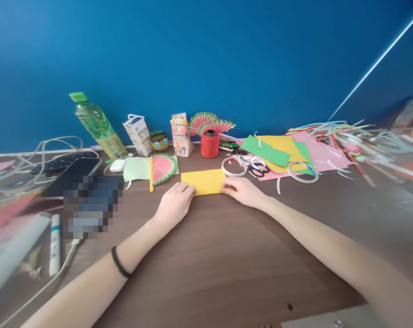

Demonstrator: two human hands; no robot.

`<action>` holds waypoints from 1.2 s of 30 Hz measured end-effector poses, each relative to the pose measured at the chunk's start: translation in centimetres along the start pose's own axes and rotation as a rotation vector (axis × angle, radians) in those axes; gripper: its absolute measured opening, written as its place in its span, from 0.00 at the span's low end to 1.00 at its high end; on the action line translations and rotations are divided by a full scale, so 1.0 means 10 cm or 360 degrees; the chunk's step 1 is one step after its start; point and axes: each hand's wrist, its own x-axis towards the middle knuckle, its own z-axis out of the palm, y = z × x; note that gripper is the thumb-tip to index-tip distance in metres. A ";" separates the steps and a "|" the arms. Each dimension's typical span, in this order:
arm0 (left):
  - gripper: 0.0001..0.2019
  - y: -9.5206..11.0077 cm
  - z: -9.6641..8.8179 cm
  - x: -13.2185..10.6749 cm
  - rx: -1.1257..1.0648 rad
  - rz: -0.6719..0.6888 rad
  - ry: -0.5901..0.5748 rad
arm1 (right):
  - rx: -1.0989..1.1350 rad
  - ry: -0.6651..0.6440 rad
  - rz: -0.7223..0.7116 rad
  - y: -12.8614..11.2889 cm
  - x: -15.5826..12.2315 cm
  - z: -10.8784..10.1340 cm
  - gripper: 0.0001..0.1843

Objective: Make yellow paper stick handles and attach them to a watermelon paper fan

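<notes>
A folded strip of yellow paper point(204, 181) lies flat on the brown table, its long side toward me. My left hand point(175, 200) grips its near left corner, fingers closed over the edge. At the near right corner, my right hand point(242, 190) pinches the same paper between thumb and fingers. Just beyond the right hand is a white tape roll point(234, 174), with black-handled scissors point(259, 170) beside it. A pink and green pleated paper fan point(163, 169) with a yellow stick lies left of the paper, partly on a pale green sheet point(136, 168).
Along the blue wall stand a green-capped bottle point(99, 125), two small cartons and a red spool point(209, 145). Coloured sheets point(304, 136), another tape roll point(302, 180) and paper strips spread right. Phones, cables and a marker point(55, 246) occupy the left side.
</notes>
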 end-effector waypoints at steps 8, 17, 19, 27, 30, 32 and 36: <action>0.08 0.00 0.03 0.02 -0.0154 -0.0140 0.0042 | -0.0025 -0.0002 0.0186 -0.04 0.02 0.01 0.09; 0.11 0.00 0.01 -0.01 0.0300 0.0095 0.0086 | -0.0063 0.0016 0.0231 -0.05 0.03 0.03 0.10; 0.11 -0.01 0.01 -0.01 0.0273 0.0090 0.0087 | -0.0060 0.0029 0.0238 -0.04 0.03 0.03 0.10; 0.11 -0.04 0.00 -0.02 0.0189 0.0096 0.0108 | -0.0046 0.0068 0.0185 0.00 0.02 0.04 0.11; 0.11 -0.04 0.00 -0.02 0.0190 0.0090 0.0113 | -0.0027 0.0040 0.0160 0.02 0.01 0.02 0.10; 0.11 -0.04 0.01 -0.03 0.0196 0.0093 0.0120 | -0.0021 0.0011 0.0153 0.03 0.00 0.01 0.08; 0.10 -0.05 0.03 -0.03 0.0236 0.0135 0.0156 | 0.0013 0.0003 0.0155 0.04 -0.01 0.00 0.07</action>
